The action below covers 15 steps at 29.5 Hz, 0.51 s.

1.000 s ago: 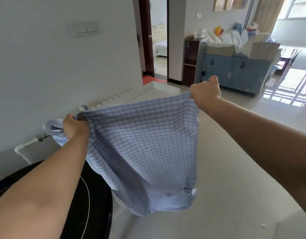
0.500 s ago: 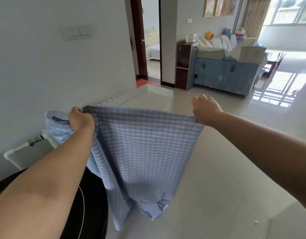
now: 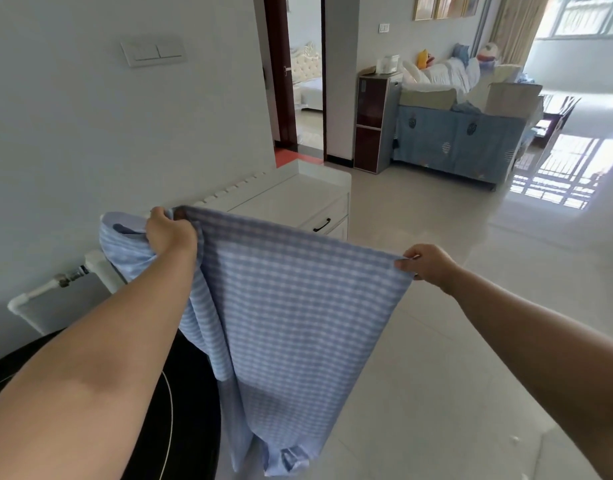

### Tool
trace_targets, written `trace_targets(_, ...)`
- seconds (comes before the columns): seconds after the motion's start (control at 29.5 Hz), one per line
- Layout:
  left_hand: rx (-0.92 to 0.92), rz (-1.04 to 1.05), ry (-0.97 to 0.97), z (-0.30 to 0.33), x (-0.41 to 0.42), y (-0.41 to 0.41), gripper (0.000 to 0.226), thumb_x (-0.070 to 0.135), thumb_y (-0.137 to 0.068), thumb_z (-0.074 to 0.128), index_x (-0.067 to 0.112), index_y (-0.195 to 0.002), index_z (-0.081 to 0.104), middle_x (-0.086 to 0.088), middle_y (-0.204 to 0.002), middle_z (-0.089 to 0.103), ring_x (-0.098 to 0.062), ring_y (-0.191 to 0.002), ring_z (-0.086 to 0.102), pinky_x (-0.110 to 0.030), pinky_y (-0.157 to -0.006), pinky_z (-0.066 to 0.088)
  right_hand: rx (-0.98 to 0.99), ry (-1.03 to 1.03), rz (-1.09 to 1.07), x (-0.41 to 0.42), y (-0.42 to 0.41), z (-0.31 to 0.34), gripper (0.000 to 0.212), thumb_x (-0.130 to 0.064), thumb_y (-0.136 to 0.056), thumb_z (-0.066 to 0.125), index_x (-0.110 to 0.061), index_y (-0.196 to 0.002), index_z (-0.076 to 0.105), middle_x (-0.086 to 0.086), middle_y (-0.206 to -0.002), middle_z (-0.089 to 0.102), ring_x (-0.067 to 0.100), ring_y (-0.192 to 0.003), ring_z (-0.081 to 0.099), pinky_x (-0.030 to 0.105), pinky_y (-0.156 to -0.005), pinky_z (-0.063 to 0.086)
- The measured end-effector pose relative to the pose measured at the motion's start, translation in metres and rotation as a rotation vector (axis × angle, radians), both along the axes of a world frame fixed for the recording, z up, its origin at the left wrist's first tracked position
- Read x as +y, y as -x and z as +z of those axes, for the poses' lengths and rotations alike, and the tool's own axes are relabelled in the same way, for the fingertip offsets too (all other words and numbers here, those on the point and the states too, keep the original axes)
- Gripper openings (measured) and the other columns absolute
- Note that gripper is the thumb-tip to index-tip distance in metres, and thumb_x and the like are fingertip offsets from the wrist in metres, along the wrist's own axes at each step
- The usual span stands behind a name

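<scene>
Left grip [image 3: 170, 233], right grip [image 3: 431, 266] bare; forearms [image 3: 90, 368] bare to frame edge.

Shirt [image 3: 291, 306] hangs between left hand [image 3: 170, 233] and right hand [image 3: 429, 265].

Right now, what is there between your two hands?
A blue checked shirt, its top edge stretched from left hand to right hand, in the head view.

Blue-white checked shirt [image 3: 291, 306] — spread wide, hanging
</scene>
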<state>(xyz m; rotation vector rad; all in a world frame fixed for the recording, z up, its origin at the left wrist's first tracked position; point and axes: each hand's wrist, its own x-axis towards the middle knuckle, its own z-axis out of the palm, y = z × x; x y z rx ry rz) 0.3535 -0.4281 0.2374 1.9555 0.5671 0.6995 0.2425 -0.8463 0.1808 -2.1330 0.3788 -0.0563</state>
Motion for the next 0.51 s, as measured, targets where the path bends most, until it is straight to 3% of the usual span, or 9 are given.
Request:
trace_targets(0.07,0.002,0.016,0.085,0.0,-0.003,-0.001,0.023,0.006,-0.086,0.039,0.024,-0.072,0.04,0.0,-0.087,0.047,-0.018,-0.083,0.044,-0.019,-0.083,0.034,0.03,-0.296,-0.139,0.003,0.003,-0.015,0.016,-0.022,-0.079,0.075,-0.01,-0.081,0.066,0.005,-0.076,0.061,0.017,-0.067,0.054,0.026,-0.057,0.041)
trace_targets(0.17,-0.032,0.042,0.235,0.0,-0.01,-0.002,0.028,0.015,-0.088,0.041,0.025,-0.065,0.028,0.01,-0.074,0.035,-0.014,-0.079,0.034,-0.014,-0.079,0.026,0.09,-0.74,-0.233,0.012,0.008,-0.041,0.026,-0.022,-0.082,0.072,-0.005,-0.102,0.066,0.005,-0.075,0.065,0.012,-0.059,0.057,0.02,-0.041,0.037)
trace_targets(0.2,-0.045,0.05,0.278,0.001,-0.011,-0.003,0.027,0.016,-0.088,0.041,0.025,-0.065,0.029,0.012,-0.071,0.033,-0.013,-0.08,0.034,-0.014,-0.08,0.025,0.095,-0.858,-0.239,0.015,0.01,-0.047,0.028,-0.022,-0.084,0.069,-0.005,-0.106,0.064,0.005,-0.076,0.067,0.011,-0.059,0.061,0.019,-0.04,0.041)
trace_targets(0.27,-0.074,0.051,0.358,0.004,-0.015,-0.005,0.024,0.017,-0.089,0.042,0.023,-0.068,0.034,0.013,-0.074,0.038,-0.012,-0.082,0.036,-0.015,-0.081,0.025,0.077,-1.002,-0.272,0.022,0.012,-0.054,0.027,-0.022,-0.088,0.064,-0.005,-0.109,0.06,0.007,-0.092,0.069,0.014,-0.076,0.067,0.02,-0.053,0.054)
trace_targets(0.37,-0.118,0.076,0.378,0.005,-0.015,-0.009,0.026,0.019,-0.091,0.043,0.022,-0.067,0.032,0.007,-0.079,0.041,-0.013,-0.085,0.035,-0.018,-0.081,0.027,-0.005,-0.99,-0.351,0.034,0.005,-0.042,0.03,-0.021,-0.086,0.068,-0.003,-0.108,0.059,0.01,-0.104,0.063,0.021,-0.088,0.063,0.029,-0.065,0.057)
trace_targets(0.47,-0.046,0.11,0.349,0.01,-0.006,-0.009,0.029,0.022,-0.094,0.042,0.024,-0.068,0.03,0.002,-0.087,0.043,-0.015,-0.086,0.037,-0.023,-0.079,0.03,-0.144,-0.652,-0.216,0.051,-0.004,-0.006,0.024,-0.022,-0.081,0.073,-0.003,-0.092,0.062,0.012,-0.083,0.059,0.019,-0.069,0.059,0.025,-0.054,0.055)
trace_targets(0.51,-0.061,0.136,0.346,0.013,-0.004,-0.009,0.033,0.02,-0.094,0.043,0.027,-0.066,0.027,0.003,-0.081,0.045,-0.013,-0.083,0.04,-0.023,-0.075,0.032,-0.251,-0.559,-0.218,0.053,-0.005,0.006,0.023,-0.022,-0.082,0.073,-0.003,-0.085,0.06,0.013,-0.079,0.056,0.021,-0.067,0.058,0.028,-0.054,0.056)
